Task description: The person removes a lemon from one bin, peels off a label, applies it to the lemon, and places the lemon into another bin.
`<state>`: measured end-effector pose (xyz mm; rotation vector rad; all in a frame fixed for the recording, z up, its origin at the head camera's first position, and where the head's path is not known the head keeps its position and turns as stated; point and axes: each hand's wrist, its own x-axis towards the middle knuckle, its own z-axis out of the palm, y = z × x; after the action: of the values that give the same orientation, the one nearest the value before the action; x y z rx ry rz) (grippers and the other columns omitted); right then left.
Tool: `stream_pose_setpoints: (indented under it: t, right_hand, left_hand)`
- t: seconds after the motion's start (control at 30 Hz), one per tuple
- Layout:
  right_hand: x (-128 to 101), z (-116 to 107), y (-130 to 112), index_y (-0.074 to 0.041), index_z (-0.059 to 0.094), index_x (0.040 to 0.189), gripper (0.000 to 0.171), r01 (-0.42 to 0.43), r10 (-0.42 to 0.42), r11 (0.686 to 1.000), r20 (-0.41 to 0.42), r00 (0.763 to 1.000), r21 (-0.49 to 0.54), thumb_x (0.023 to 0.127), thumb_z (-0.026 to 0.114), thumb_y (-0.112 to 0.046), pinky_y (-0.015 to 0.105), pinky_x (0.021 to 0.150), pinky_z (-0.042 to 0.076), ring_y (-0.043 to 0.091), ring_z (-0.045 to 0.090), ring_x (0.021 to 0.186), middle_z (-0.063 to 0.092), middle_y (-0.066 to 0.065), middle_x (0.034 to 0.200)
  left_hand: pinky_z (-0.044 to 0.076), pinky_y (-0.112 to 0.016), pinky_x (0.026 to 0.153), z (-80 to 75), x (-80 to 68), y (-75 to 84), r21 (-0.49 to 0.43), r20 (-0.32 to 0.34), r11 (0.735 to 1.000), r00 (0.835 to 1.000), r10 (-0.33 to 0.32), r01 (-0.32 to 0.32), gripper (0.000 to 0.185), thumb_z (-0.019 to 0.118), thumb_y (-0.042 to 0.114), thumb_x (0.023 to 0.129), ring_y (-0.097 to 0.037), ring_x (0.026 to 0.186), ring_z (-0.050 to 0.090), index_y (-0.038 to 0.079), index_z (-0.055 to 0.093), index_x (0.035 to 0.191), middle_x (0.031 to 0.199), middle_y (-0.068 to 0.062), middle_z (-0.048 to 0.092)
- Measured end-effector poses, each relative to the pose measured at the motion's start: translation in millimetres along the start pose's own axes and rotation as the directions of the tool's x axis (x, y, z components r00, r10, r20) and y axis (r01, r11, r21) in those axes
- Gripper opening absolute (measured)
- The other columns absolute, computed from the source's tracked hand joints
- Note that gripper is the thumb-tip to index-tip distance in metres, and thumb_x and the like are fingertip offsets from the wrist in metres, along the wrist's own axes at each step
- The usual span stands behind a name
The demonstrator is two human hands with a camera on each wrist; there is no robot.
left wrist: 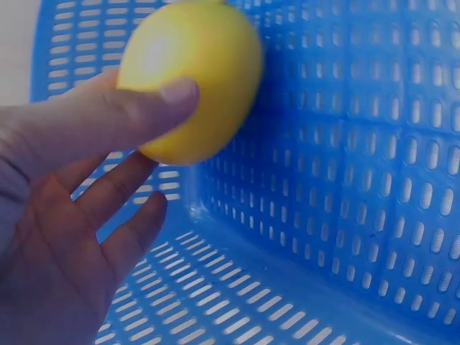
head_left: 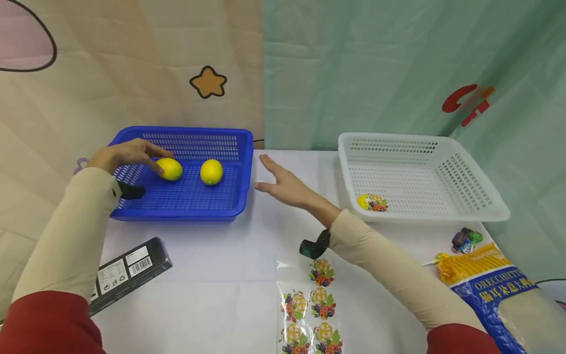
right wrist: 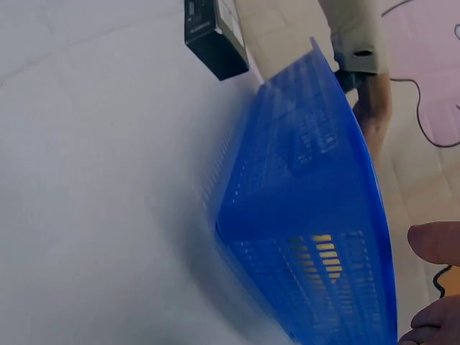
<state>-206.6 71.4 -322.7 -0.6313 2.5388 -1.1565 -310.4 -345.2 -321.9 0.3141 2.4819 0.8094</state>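
Note:
My left hand (head_left: 128,153) reaches into the blue basket (head_left: 177,214) and pinches a yellow lemon (head_left: 170,169) between thumb and fingers. In the left wrist view that lemon (left wrist: 194,79) is close to the basket's slotted wall, with the thumb across it. A second lemon (head_left: 211,172) lies in the basket to the right. My right hand (head_left: 285,186) hovers just right of the blue basket, fingers extended and holding nothing. In the right wrist view only part of this hand (right wrist: 438,244) shows, beside the basket's rim (right wrist: 370,180).
A white basket (head_left: 424,216) stands at the right, with a lemon bearing a fruit sticker (head_left: 376,202) in its near left corner. A fruit-sticker sheet (head_left: 309,314), a black box (head_left: 132,273), a pasta bag (head_left: 499,295) and wrapped candies (head_left: 466,240) lie on the white table.

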Motion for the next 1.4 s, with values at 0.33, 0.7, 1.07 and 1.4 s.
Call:
stream_pose_setpoints:
  t: [0.33,0.7,1.07,1.4]
  right_hand:
    - [16.7,41.1,-19.0,-0.007,0.000,0.157,0.085,0.011,-0.012,1.000,0.085,0.996,0.012,0.098,0.056,-0.034,0.033,0.120,0.005,0.014,-0.007,0.149,-0.016,0.004,0.163]
    - [15.5,40.4,-17.3,-0.008,0.000,0.157,0.086,0.030,-0.030,1.000,0.090,0.995,0.002,0.098,0.055,-0.039,0.035,0.120,0.006,0.015,-0.006,0.149,-0.016,0.003,0.163]
    - [10.1,34.1,-1.5,-0.016,0.006,0.159,0.087,0.020,-0.021,1.000,0.060,0.998,0.018,0.096,0.058,-0.045,0.043,0.120,0.011,0.016,0.002,0.150,-0.006,-0.005,0.164]
    - [-15.3,0.6,39.5,-0.017,0.013,0.159,0.087,-0.041,0.047,0.996,-0.076,0.996,0.081,0.093,0.065,-0.042,0.041,0.120,0.015,0.017,0.011,0.149,0.008,-0.003,0.164]
  left_hand:
    - [0.029,-0.069,0.104,8.1,1.5,3.7,0.091,-0.024,0.995,0.999,-0.026,0.028,0.069,0.076,0.025,0.088,-0.051,0.127,0.039,-0.006,0.046,0.141,0.140,-0.036,0.041]
    - [0.047,-0.045,0.095,-4.7,-18.0,19.6,0.020,-0.245,1.000,0.969,0.023,-0.019,0.074,0.075,0.038,0.087,-0.037,0.114,0.052,-0.001,0.047,0.143,0.140,-0.030,0.049]
    - [0.048,-0.019,0.084,23.8,-14.0,109.0,-0.004,-0.273,0.972,0.936,0.223,-0.233,0.063,0.077,0.030,0.087,-0.029,0.109,0.058,0.003,0.055,0.139,0.131,-0.020,0.061]
    - [0.049,-0.043,0.097,82.4,16.6,191.1,-0.010,-0.132,0.917,0.910,0.394,-0.398,0.061,0.081,0.020,0.083,-0.029,0.104,0.062,0.003,0.058,0.136,0.125,-0.016,0.064]
